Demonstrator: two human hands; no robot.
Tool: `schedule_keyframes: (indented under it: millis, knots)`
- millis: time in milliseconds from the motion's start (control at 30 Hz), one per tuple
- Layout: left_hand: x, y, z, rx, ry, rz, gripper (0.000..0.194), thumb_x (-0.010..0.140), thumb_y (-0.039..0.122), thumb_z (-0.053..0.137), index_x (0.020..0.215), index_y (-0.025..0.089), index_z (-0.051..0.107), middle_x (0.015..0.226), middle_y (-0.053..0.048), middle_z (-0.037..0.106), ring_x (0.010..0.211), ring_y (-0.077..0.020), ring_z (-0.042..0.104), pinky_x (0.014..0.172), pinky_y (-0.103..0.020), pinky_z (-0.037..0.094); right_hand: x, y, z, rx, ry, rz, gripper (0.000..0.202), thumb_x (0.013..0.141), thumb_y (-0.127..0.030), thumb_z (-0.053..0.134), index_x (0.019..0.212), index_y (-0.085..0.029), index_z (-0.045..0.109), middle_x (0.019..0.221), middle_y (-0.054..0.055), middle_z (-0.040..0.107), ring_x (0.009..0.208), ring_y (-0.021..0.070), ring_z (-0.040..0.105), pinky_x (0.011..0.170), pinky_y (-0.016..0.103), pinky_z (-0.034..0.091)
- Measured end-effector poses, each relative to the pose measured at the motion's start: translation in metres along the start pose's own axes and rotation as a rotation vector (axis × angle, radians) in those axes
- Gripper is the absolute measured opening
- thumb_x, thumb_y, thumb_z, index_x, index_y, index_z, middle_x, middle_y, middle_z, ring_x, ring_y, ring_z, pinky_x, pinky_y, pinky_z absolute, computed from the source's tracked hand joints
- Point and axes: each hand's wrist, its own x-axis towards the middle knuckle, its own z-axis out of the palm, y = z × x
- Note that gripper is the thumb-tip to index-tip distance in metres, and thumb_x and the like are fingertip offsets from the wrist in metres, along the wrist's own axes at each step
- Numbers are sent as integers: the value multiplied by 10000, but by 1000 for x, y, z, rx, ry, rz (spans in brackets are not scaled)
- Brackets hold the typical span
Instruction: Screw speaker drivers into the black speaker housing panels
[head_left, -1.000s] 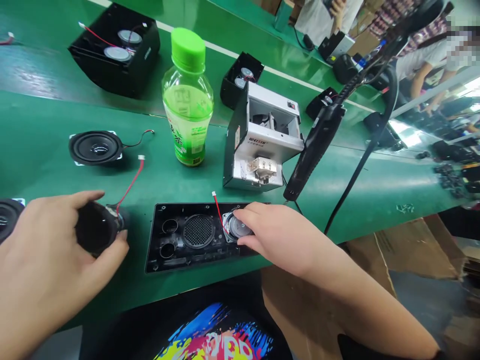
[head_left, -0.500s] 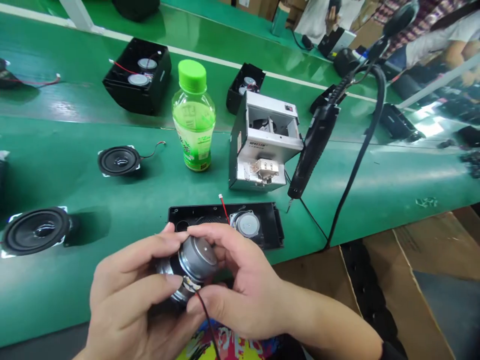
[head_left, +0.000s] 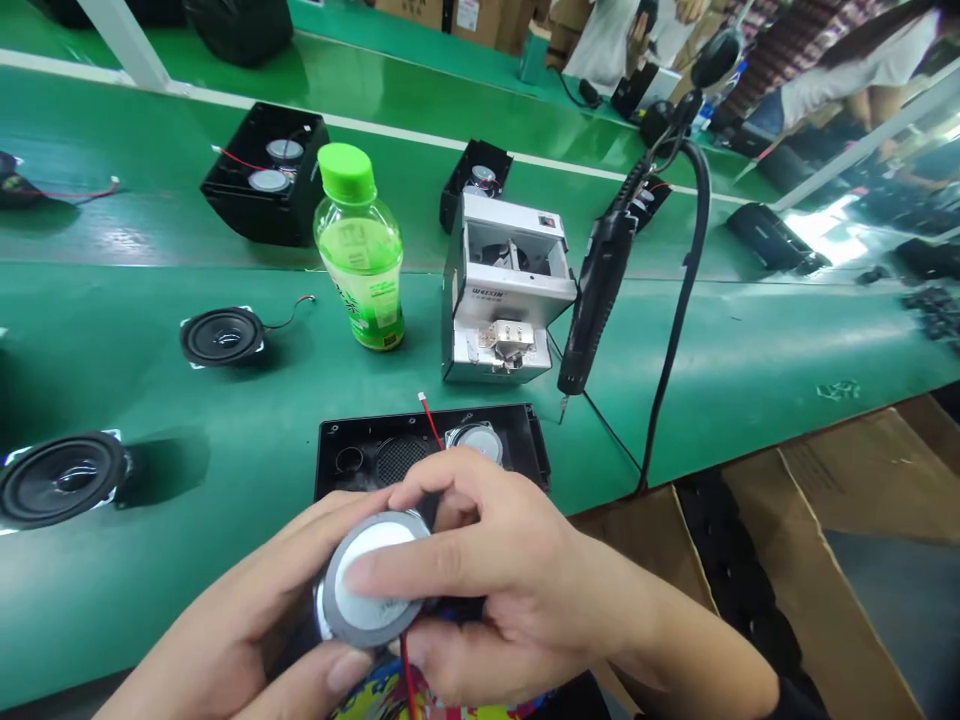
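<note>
Both hands hold a small speaker [head_left: 375, 598] with its round silver-grey back turned up. My left hand [head_left: 270, 610] wraps round its left side, thumb at the lower edge. Across the back lies the thumb or a finger of my right hand [head_left: 502, 570], whose other fingers curl at the right side. A red wire hangs below the speaker. Just beyond the hands is a black panel [head_left: 367, 430], partly hidden, with a mesh opening, a round hole and another speaker [head_left: 480, 440] set in it; a red wire with a white plug rises there.
Two loose speakers [head_left: 223, 336] [head_left: 64, 480] lie on the left. Behind the panel stand a green-capped bottle [head_left: 360, 260] and a metal screw feeder [head_left: 506, 290]; a black electric screwdriver [head_left: 600, 300] hangs beside it. Black speaker boxes [head_left: 262, 190] and people are farther back.
The held speaker has turned so that its round back faces up toward the camera. My right hand has shifted over it. The view has moved slightly, uncovering more of the panel's left part.
</note>
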Motion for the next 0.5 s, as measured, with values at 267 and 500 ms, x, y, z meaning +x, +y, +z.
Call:
schedule_keyframes:
  millis: [267,500]
  knots:
    - [65,44,-10,445,106,311,348,1101,429,857,1431,367,763,1555,-73,799,1400,-339,843,1140,-503,756,-6,-1,-4,-168,162,13,67,1181,-156,876,1229,-126,913,1072,57,903,903,116,830,823,191,712]
    - [103,47,4,820,9,429,166,1176,328,644,1314,283,725,1306,-109,863,1121,-360,794,932,-557,552,-10,13,-29,-332,136,102,115,1135,-88,851,1157,-202,852,1010,20,988,817,147,908,818,255,736]
